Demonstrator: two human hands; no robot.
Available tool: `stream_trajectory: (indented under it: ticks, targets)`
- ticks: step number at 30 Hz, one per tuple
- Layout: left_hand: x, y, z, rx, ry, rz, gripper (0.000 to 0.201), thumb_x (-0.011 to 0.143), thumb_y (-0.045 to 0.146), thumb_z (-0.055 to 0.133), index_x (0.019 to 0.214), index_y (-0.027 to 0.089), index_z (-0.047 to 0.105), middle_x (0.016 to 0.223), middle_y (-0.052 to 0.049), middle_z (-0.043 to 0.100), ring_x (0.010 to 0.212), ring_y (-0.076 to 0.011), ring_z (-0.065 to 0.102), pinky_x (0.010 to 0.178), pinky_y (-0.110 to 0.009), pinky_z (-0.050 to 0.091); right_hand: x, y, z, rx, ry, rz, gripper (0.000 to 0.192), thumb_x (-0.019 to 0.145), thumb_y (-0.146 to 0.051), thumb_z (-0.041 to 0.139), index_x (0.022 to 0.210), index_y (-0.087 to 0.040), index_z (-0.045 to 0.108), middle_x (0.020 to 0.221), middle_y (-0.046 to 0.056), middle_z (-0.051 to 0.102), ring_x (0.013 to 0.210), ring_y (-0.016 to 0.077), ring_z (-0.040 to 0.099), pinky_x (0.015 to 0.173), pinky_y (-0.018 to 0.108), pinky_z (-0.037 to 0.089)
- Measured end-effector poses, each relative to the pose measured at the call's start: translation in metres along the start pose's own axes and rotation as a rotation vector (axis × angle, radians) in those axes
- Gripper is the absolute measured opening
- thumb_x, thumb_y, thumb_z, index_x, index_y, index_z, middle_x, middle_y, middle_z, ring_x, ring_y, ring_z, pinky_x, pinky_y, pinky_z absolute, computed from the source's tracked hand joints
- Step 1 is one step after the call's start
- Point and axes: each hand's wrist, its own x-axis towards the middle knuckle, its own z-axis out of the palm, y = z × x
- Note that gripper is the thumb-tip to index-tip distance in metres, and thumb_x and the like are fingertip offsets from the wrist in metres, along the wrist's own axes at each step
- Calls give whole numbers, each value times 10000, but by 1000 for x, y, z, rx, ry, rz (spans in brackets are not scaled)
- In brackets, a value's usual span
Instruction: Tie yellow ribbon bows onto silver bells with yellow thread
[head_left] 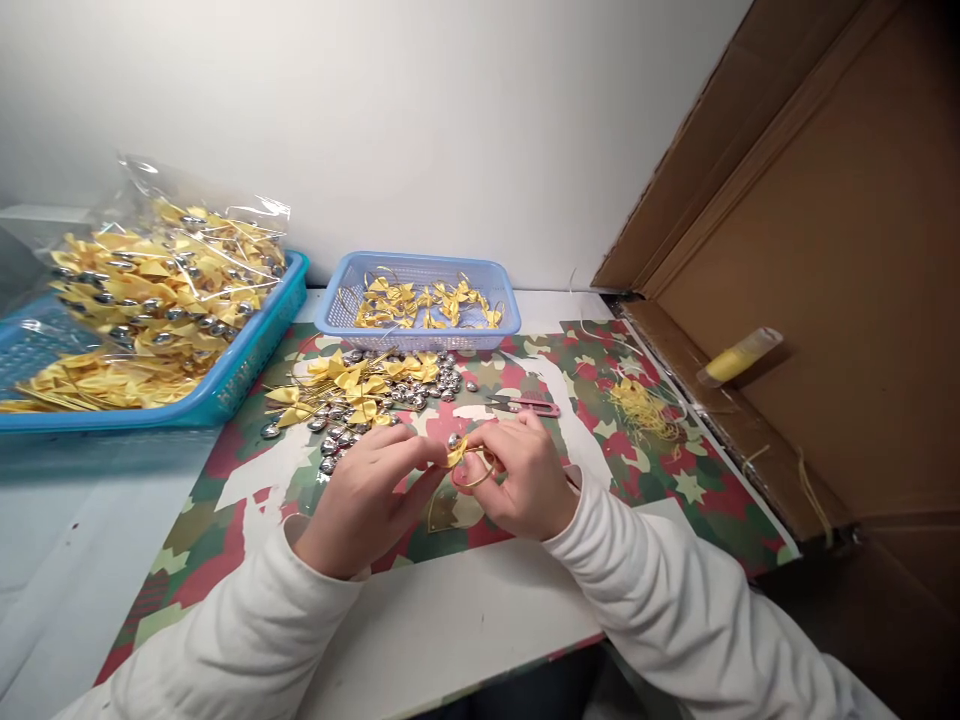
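Observation:
My left hand (382,490) and my right hand (521,475) meet over the middle of the table. Between their fingertips is a yellow ribbon bow (457,453), pinched from both sides, with a silver bell just above it. A gold cord loop (480,478) curls out below my right fingers. Just beyond my left hand lie a heap of silver bells (337,440) and a pile of yellow ribbon bows (352,378) with gold cords. Small pink-handled thread snips (536,407) rest beyond my right hand.
A blue basket (416,340) with several bows stands at the back. On the left, a larger blue basket (262,345) carries a clear bag (172,270) of bows with bells. Yellow thread scraps (645,410) lie on the right, beside a cardboard wall (825,250) with a clear tube (742,357).

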Motion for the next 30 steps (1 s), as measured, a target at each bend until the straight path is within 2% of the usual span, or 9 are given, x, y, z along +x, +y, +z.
stream_trajectory:
  ticks: [5, 9, 13, 16, 19, 25, 30]
  targets:
    - [-2, -2, 0, -10, -4, -10, 120, 875, 138, 527, 777, 201, 558, 656, -1, 587, 605, -148, 541, 584, -252, 435, -1, 2, 1, 104, -62, 50, 218, 852, -225, 421, 681, -178, 546, 527, -48, 508, 511, 102, 442, 660, 290, 307]
    - [-3, 0, 2, -27, -8, -51, 66, 863, 148, 551, 822, 199, 541, 710, 4, 613, 658, -144, 564, 630, -244, 444, -2, 1, 4, 144, 4, 61, 217, 836, -221, 427, 634, -192, 499, 513, -45, 515, 497, 103, 434, 639, 285, 326]
    - [-2, 3, 3, -16, -61, -135, 39, 860, 213, 558, 836, 188, 540, 719, 7, 606, 634, -140, 541, 607, -249, 420, -2, -1, 6, 78, 78, 1, 202, 798, -185, 444, 597, -200, 427, 479, -59, 452, 476, 97, 387, 608, 280, 313]
    - [0, 5, 3, -29, -146, -141, 129, 892, 242, 509, 788, 188, 562, 656, 14, 577, 610, -145, 512, 593, -259, 389, -1, -1, 8, 55, 114, -19, 228, 774, -176, 450, 574, -210, 347, 470, -68, 376, 465, 93, 327, 573, 271, 299]
    - [2, 7, 2, -83, -181, -155, 240, 912, 237, 456, 706, 188, 570, 586, 19, 517, 579, -144, 463, 570, -262, 358, -1, -1, 9, 83, 135, -16, 233, 760, -168, 443, 576, -216, 307, 475, -68, 335, 465, 94, 297, 544, 258, 303]
    - [3, 9, 3, -266, -186, -315, 281, 916, 257, 440, 674, 183, 564, 584, 23, 513, 549, -126, 443, 538, -249, 350, -1, -3, 8, 138, 182, -4, 220, 758, -170, 451, 585, -220, 325, 478, -60, 348, 465, 98, 318, 511, 244, 310]
    - [5, 12, 1, -218, -177, -261, 267, 902, 268, 461, 665, 182, 547, 578, 22, 498, 549, -129, 443, 547, -256, 352, -2, -1, 10, 112, 187, -17, 218, 768, -173, 459, 588, -219, 346, 483, -53, 391, 478, 104, 344, 527, 252, 323]
